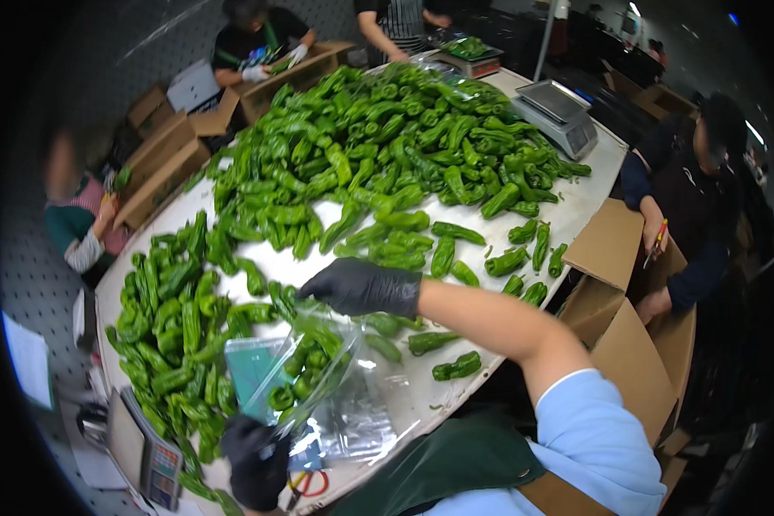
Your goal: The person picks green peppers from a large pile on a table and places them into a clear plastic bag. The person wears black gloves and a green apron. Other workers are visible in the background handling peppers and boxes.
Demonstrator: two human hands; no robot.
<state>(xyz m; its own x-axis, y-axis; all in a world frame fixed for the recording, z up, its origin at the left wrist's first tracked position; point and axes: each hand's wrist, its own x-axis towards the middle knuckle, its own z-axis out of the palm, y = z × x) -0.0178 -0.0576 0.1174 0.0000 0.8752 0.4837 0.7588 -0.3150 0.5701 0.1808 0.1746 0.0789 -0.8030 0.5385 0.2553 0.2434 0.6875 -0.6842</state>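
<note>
My left hand (257, 461), in a black glove, grips the lower left edge of a clear plastic bag (335, 380). Several green peppers (306, 361) lie inside the bag. Above the bag's upper end is my right hand (361, 288), also black-gloved, its fingers bent down by green peppers; whether it holds a pepper or the bag's edge is hidden. Flat clear bags (361, 419) and a teal sheet (251, 374) lie beneath. A big heap of green peppers (393, 142) covers the far part of the white table (264, 248), and another pile (174, 322) lies at the left.
Scales stand at the near left (158, 464) and far right (558, 116). Red-handled scissors (309, 484) lie at the near edge. Open cardboard boxes stand right (632, 361) and left (161, 168). Several people are around the table; one at right holds a red-and-yellow tool (658, 238).
</note>
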